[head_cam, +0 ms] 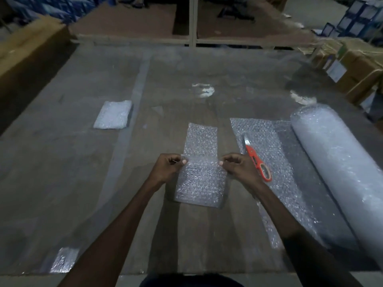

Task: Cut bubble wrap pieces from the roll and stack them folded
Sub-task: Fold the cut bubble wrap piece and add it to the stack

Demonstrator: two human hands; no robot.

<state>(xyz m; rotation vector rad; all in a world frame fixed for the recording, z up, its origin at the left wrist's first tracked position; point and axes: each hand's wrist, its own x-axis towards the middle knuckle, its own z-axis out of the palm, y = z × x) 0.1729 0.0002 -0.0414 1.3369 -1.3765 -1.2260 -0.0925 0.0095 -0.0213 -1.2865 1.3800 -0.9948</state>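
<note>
Both hands, left [167, 167] and right [238, 167], pinch a cut piece [200, 162] mid-worktop [62, 162], fingers curled. Roll [331, 166] cut off at right; scissors [257, 160] beside. Box labels [336, 70] too blurred to read.

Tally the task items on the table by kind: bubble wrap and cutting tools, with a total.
Bubble wrap roll: 1
Cut bubble wrap piece pinched by left hand and right hand: 1
Folded bubble wrap stack: 1
Orange-handled scissors: 1
Total: 4
</note>
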